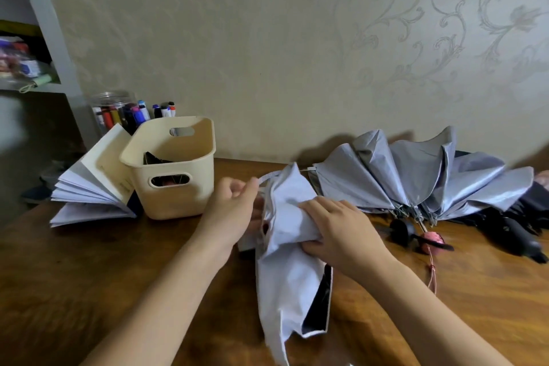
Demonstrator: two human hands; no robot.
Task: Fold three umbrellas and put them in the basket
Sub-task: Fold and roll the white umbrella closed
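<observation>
Spanning the lower half of the frame, the wooden table (89, 270) carries every item. At right centre, a silver umbrella (416, 181) lies partly collapsed, its panels fanned upward against the wall, with a black handle (402, 227) and a pink handle (430, 239) just below it. At centre, the white umbrella (292, 270) hangs crumpled toward the lower edge, a dark lining showing along its right side. Left of centre stands the cream basket (178, 199), with something dark visible inside it through the handle slot. An open booklet (92, 184) leans against the basket's left side. The right hand (338, 229) is clamped around the white fabric at mid-length, fingers curled. The left hand (231, 208) pinches the white strap (269, 177) at the canopy's upper edge. A jar of markers (118, 111) stands behind the basket.
</observation>
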